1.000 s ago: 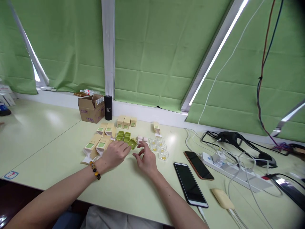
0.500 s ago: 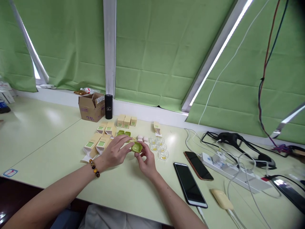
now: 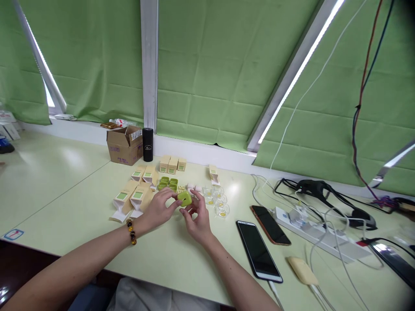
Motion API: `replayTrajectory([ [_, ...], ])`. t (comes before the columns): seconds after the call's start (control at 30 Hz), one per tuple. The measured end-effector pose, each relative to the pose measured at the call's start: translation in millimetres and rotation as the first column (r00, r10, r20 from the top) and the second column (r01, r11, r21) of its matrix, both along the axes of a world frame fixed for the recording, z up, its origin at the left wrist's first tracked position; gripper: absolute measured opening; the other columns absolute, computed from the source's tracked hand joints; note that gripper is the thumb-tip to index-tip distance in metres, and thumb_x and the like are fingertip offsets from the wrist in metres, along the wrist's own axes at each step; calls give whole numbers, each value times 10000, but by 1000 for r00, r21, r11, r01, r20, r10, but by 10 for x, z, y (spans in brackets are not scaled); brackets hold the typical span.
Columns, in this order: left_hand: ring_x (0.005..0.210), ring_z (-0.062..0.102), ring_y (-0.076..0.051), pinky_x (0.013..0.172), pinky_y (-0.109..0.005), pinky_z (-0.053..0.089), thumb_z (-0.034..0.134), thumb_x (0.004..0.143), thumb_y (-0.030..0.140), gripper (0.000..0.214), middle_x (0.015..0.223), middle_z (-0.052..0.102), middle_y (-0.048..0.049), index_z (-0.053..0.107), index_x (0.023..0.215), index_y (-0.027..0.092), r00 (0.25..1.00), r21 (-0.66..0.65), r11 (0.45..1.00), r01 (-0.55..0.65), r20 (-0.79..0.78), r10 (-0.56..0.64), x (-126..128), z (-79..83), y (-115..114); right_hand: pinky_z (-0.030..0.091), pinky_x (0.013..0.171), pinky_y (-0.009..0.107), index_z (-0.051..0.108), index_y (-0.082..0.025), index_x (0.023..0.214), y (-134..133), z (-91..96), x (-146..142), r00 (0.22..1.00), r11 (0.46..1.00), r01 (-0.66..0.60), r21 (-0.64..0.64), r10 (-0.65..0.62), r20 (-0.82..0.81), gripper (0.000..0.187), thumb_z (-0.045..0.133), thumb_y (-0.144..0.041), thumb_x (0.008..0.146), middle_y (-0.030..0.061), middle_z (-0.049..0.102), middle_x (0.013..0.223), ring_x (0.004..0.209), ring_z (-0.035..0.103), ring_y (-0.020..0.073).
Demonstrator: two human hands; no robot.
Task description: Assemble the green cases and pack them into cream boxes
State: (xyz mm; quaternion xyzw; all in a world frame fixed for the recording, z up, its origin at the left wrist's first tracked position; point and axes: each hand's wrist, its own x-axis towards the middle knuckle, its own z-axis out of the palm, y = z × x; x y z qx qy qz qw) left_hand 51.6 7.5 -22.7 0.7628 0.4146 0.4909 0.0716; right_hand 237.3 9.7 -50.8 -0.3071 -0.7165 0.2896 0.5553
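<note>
A small lime-green square cup [image 3: 184, 198] is held up above the table, its rounded outer base with a small dark hole facing me. My left hand [image 3: 164, 206] pinches its left edge between thumb and fingers; a beaded bracelet is on that wrist. Close by on the right, my right hand [image 3: 197, 217] has thumb and fingers apart around the cup's right side; whether a fingertip touches it is hard to tell. Behind the hands sit several more green cups [image 3: 164, 185], small yellowish pieces [image 3: 181, 188], pale pink pieces [image 3: 190, 186] partly hidden, and several clear containers [image 3: 222, 210].
Opened cartons [image 3: 142, 195] lie left of my hands, with small closed boxes [image 3: 173, 165] behind. Farther back stand a cardboard box [image 3: 125, 147] and a black tumbler [image 3: 148, 144]. To the right are two phones [image 3: 259, 250], a power strip [image 3: 317, 235] and tangled cables.
The green cup has been turned from its hollow side showing to its base showing. My left hand now pinches it, while my right thumb and fingers have loosened around it.
</note>
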Motion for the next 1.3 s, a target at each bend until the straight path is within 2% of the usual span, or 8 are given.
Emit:
replayTrajectory([
  [0.3,829,615,-200,780,-344,495,520,1066,348,316,834,659,-44,650,825,189,999,-99,994,38,-15,-40,7,10,-18,481,559,249,515,-245,1339,49,-6,-23,1000,995,0,-102,-3,-31,441,682,-306,936,0,653,892,671,575,136],
  [0.4,1093,607,-268,967,-432,507,557,1040,305,183,1074,698,-106,675,1104,181,999,18,1000,21,-45,-20,-33,52,-37,495,579,252,562,-238,1322,46,18,-7,999,993,22,-113,-27,-41,428,698,-333,926,-1,595,875,717,563,147],
  [0.53,1399,435,-324,1189,-553,396,595,999,218,553,1469,574,-143,461,1535,227,984,97,990,105,-153,-90,-103,94,-39,498,599,260,606,-239,1294,51,40,18,999,993,36,-112,-39,-24,423,716,-348,900,-1,551,889,743,535,153],
  [0.7,1381,459,-324,1178,-563,426,602,997,199,631,1453,575,-127,431,1593,314,943,-5,978,208,-263,-202,-142,57,0,459,574,265,638,-240,1257,58,43,20,1000,995,2,-97,-1,7,385,725,-335,894,-23,502,839,678,478,139],
  [0.8,1351,501,-318,1156,-545,457,608,984,192,566,1388,591,-124,520,1528,320,953,-86,975,204,-210,-218,-128,42,11,447,575,266,642,-248,1285,67,21,17,999,997,5,-76,-1,49,385,704,-319,912,-30,490,807,680,476,146],
  [0.93,1299,570,-294,1126,-496,491,667,919,174,488,1393,621,-97,615,1389,292,986,-207,965,162,64,-152,-122,32,71,481,629,299,591,-232,1343,112,-24,59,981,992,118,39,-122,152,383,620,-302,968,9,597,891,759,567,178],
  [1.1,1210,643,-263,1104,-456,504,768,830,184,487,1330,683,-95,646,1299,234,916,-281,934,223,387,-102,-169,-15,230,503,875,421,675,-203,1186,170,-41,118,791,913,207,352,-368,489,270,517,-146,974,110,705,1121,1050,591,280],
  [1.3,1264,642,-267,1105,-457,514,789,806,190,488,1372,679,-116,654,1274,208,867,-282,919,277,485,-112,-161,-43,281,351,1139,532,598,-202,1399,162,-81,8,524,918,106,382,-379,763,464,572,-150,938,112,553,1551,1409,424,371],
])
